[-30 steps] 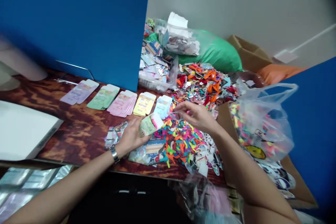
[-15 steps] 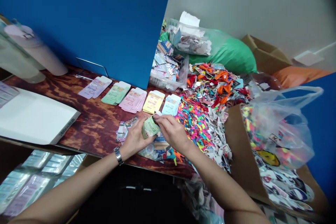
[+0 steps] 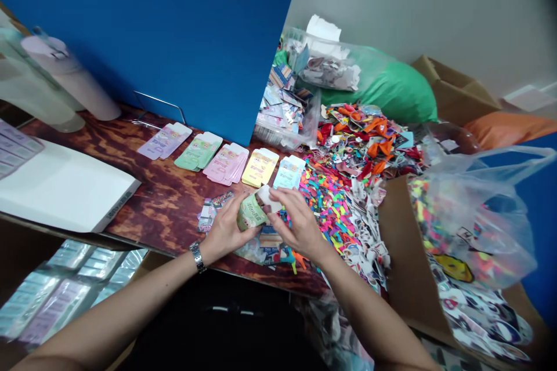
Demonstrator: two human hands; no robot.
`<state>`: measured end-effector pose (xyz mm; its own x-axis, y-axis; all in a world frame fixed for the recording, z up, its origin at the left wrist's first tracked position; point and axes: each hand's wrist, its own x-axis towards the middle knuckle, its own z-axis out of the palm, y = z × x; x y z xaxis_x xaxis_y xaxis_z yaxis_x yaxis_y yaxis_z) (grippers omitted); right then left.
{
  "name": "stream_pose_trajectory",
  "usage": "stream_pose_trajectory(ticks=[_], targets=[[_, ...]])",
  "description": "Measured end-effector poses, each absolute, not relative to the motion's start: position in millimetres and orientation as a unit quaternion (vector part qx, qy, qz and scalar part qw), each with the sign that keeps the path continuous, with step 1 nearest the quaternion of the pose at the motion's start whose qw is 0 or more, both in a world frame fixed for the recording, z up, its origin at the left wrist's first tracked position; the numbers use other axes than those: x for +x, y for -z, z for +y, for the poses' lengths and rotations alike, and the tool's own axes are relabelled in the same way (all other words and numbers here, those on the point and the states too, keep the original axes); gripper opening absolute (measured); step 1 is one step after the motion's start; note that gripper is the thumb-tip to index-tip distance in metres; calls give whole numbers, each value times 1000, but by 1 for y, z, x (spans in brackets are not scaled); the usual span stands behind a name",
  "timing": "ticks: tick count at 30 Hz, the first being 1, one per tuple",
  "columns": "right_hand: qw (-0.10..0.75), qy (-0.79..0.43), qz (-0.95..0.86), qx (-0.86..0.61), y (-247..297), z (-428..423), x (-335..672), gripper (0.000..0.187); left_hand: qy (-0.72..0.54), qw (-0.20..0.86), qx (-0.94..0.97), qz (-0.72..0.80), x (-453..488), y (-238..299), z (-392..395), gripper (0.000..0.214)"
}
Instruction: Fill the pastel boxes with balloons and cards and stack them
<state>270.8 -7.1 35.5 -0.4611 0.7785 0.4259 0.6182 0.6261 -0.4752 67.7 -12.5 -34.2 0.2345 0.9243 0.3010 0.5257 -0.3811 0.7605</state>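
Note:
My left hand point(image 3: 224, 231), with a metal watch on the wrist, is wrapped round a small green carton point(image 3: 251, 212) held just above the table. My right hand point(image 3: 295, 221) pinches the carton's white top flap from the right. Under both hands lie printed cards and small packets point(image 3: 212, 208). Right beside my right hand spreads a heap of bright little balloons point(image 3: 327, 197). Behind the hands, flat cartons lie in a row of piles: purple point(image 3: 164, 140), green point(image 3: 198, 151), pink point(image 3: 226, 163), yellow point(image 3: 260, 167), light blue point(image 3: 289, 173).
A white flat box point(image 3: 65, 190) lies at the left on the wooden table point(image 3: 161, 203). A blue partition point(image 3: 174, 29) stands behind. A clear bag point(image 3: 478, 220) rests in a cardboard box of stickers point(image 3: 400, 255) at right. Green bag point(image 3: 391, 90) and a tray of cards point(image 3: 285, 113) sit beyond.
My right hand came back from the balloon heap to the green carton and now grips its top flap. The left hand kept hold of the carton. The view swung leftward.

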Motion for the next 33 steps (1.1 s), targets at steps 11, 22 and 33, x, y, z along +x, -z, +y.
stream_pose_trajectory(ticks=[11,22,33], targets=[[281,-188,-858,-388,-30,-11,277,25,-338,281,809,391,66,19,-16,87],[374,-201,-758,-496,-16,-29,259,42,-336,280,819,372,64,21,-19,68],[460,-425,-603,-493,-19,-26,245,27,-336,251,803,423,66,18,-24,83]])
